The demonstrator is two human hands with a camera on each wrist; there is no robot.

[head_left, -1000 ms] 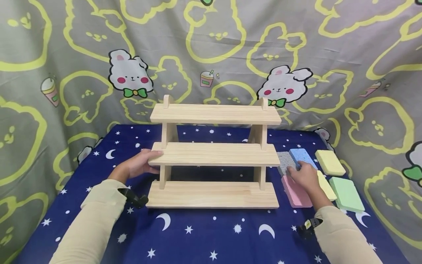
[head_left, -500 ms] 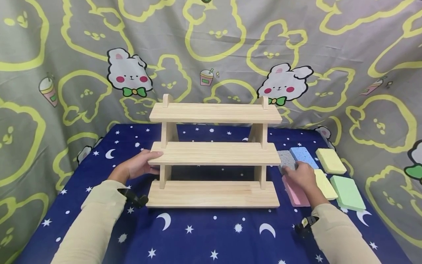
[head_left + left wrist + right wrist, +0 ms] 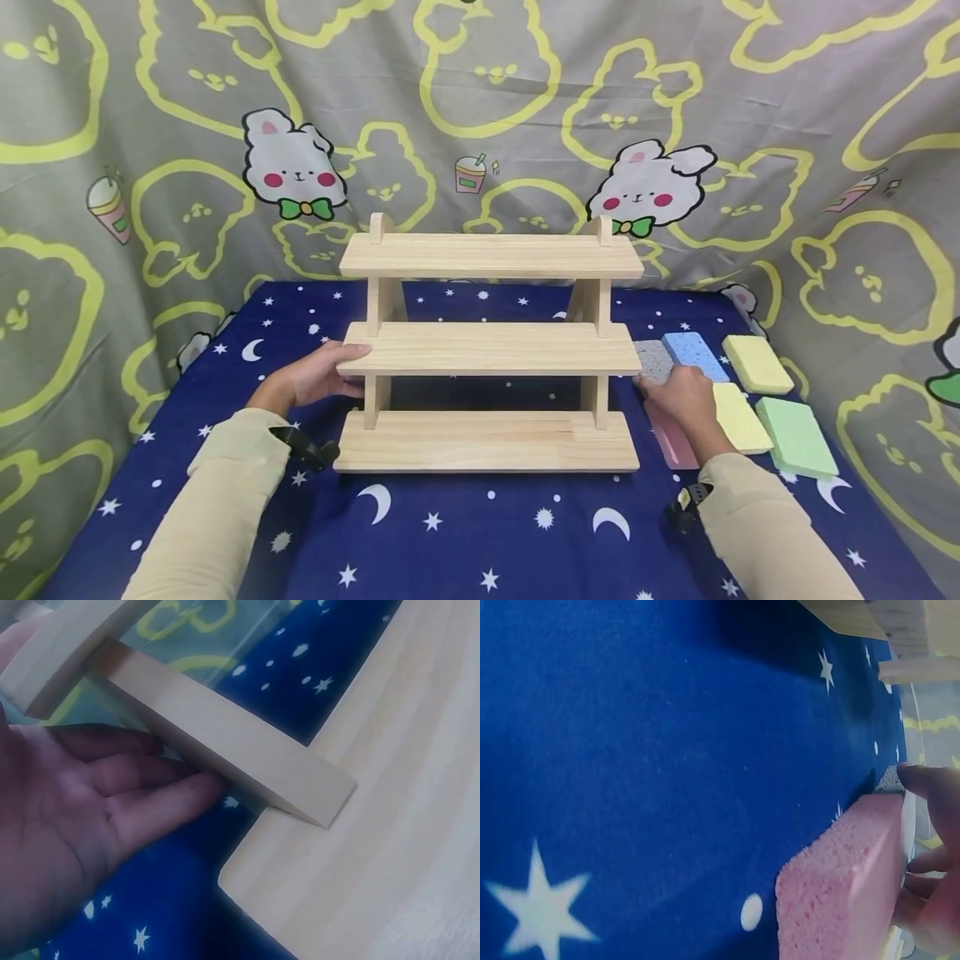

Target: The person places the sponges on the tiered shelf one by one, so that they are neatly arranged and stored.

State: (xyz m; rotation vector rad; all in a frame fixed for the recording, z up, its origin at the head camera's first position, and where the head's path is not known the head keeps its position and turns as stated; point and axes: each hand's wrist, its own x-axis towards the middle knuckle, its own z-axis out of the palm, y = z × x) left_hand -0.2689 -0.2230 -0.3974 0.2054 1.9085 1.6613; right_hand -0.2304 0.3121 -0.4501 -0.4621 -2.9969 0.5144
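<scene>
A three-tier wooden display stand (image 3: pixel 487 346) stands on the cloth in the middle of the head view. My left hand (image 3: pixel 318 375) grips the left end of its middle shelf, thumb on top and fingers underneath. In the left wrist view those fingers (image 3: pixel 172 799) lie along the side upright (image 3: pixel 225 735). At the right, my right hand (image 3: pixel 682 404) reaches over a pink sponge (image 3: pixel 671 437) to the near end of a grey sponge (image 3: pixel 654 358). Its thumb (image 3: pixel 922 780) is at the grey sponge's edge. Whether the fingers pinch it, I cannot tell.
A blue sponge (image 3: pixel 692 354), a pale yellow sponge (image 3: pixel 742 417), another yellow sponge (image 3: pixel 759 364) and a green sponge (image 3: pixel 797 437) lie around the right hand. A dark blue star-and-moon cloth (image 3: pixel 517 542) covers the table. A patterned curtain (image 3: pixel 487 100) hangs behind and at both sides.
My right hand has moved left from beside the blue sponge to the near end of the grey one, covering part of the pink sponge. The left hand keeps its hold on the shelf.
</scene>
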